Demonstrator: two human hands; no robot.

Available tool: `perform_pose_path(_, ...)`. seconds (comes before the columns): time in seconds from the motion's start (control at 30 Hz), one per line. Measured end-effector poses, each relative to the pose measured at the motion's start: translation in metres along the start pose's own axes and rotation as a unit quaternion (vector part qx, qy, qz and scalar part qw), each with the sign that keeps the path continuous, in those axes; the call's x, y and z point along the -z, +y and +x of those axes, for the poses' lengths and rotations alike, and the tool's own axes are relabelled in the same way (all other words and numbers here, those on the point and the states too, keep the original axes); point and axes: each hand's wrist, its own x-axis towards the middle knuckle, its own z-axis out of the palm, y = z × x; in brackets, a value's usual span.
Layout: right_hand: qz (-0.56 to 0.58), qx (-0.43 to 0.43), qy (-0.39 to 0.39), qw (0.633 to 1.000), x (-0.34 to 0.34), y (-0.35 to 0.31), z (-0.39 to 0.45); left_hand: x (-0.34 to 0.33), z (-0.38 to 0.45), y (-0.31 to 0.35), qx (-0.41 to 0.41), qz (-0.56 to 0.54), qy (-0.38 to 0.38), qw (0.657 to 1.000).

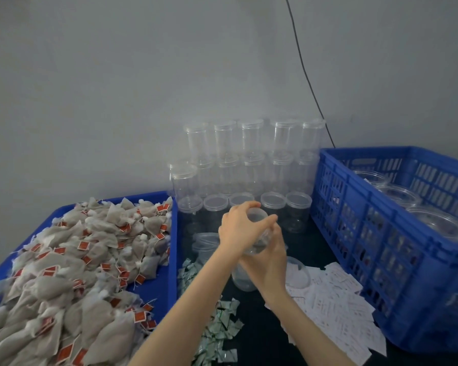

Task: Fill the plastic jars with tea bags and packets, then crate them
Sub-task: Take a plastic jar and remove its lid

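Note:
Both my hands hold one empty clear plastic jar [259, 233] above the dark table. My left hand [238, 225] grips its lid end from above. My right hand [269, 262] wraps round the jar's body from below. A blue tray [169, 262] on the left is heaped with tea bags [77, 262] bearing red tags. Small green packets [217, 331] lie strewn below my arms. White packets [336, 307] are spread out on the right. A blue crate [381, 233] at the right holds several lidded jars [434, 223].
Stacked empty lidded jars [251, 165] stand in rows against the grey wall. A lidless jar [204, 244] and a loose round lid [298, 270] lie on the table under my hands. A black cable [306, 72] runs down the wall.

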Motion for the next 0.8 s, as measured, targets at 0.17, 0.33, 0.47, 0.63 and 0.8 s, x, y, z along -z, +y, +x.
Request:
perform_pose_path(0.17,0.115,-0.003,-0.039,0.993,0.025,0.007,0.006,0.052,-0.001,-0.016,-0.083,-0.096,-0.29,0.949)
perform_pose_path(0.33,0.143,-0.009,-0.078,0.987,0.019,0.004,-0.003,0.061,-0.002,-0.041,-0.081,-0.177,-0.274,0.942)
perform_pose_path(0.47,0.097,-0.026,-0.026,0.995,-0.001,0.0,-0.01,0.037,-0.005,-0.045,-0.067,-0.185,-0.22,0.955)
perform_pose_path(0.63,0.023,-0.026,-0.002,0.999,-0.016,0.006,-0.01,0.006,-0.009,-0.047,-0.027,-0.181,-0.06,0.981)
perform_pose_path(0.8,-0.004,-0.036,0.045,0.998,-0.013,0.008,-0.008,0.0,-0.015,-0.044,-0.011,-0.189,-0.071,0.979)
